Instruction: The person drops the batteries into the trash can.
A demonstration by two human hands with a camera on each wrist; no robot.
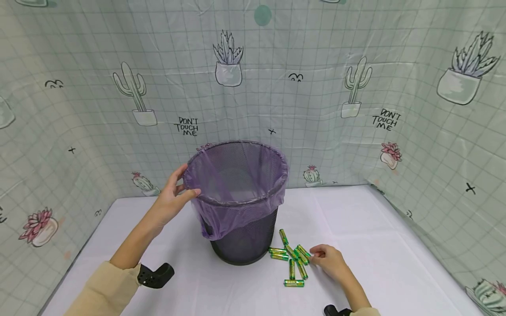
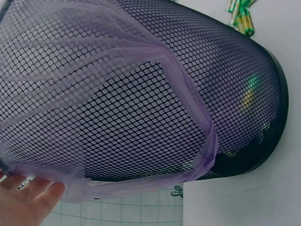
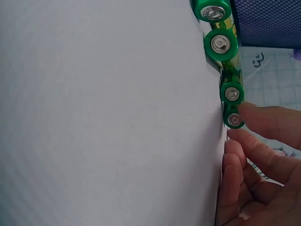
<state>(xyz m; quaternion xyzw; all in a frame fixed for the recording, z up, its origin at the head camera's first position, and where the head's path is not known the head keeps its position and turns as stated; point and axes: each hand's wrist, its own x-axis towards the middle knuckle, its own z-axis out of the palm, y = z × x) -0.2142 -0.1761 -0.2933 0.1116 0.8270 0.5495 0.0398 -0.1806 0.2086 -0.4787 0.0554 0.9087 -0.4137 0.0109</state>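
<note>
The left hand (image 1: 174, 193) grasps a mesh bin (image 1: 247, 243) lined with a purple bag (image 1: 223, 219); green-yellow shapes (image 2: 249, 92) show through its wall. Batteries (image 1: 291, 252) lie beside it on the tabletop (image 1: 340, 210); whether the right hand (image 1: 329, 262), at their edge, has one in its grip, I cannot tell.

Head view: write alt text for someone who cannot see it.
A left hand holds a black mesh bin lined with a purple bag; a right hand is at loose green batteries near the bin on a white surface. Behind hangs cactus-print fabric.
</note>
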